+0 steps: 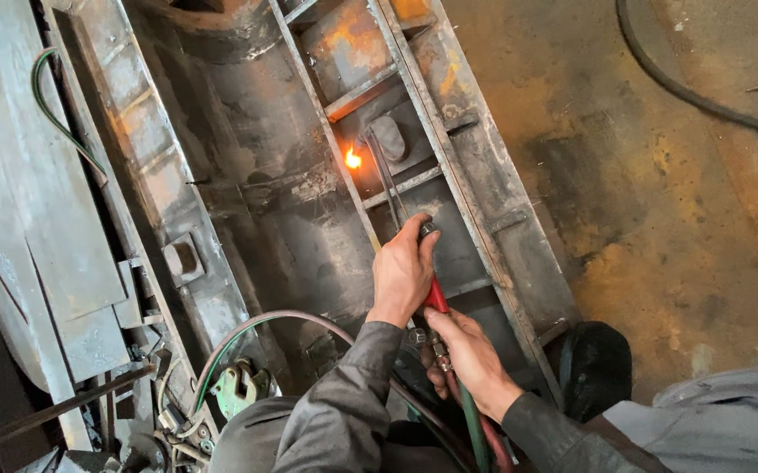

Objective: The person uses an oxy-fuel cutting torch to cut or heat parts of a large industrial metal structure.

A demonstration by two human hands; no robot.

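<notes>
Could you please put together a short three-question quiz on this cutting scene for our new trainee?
1. True or false: both hands grip the cutting torch.
2. Where does the flame burn?
A. On the concrete floor
B. At the torch tip, against the rusty steel frame
C. Beside the green clamp
3. Fill in: the left hand sits ____ along the torch than the right hand, closer to the flame.

Key
1. True: the left hand holds the tubes above the red handle, and the right hand holds the rear end where the hoses join.
2. B
3. Further forward
</notes>
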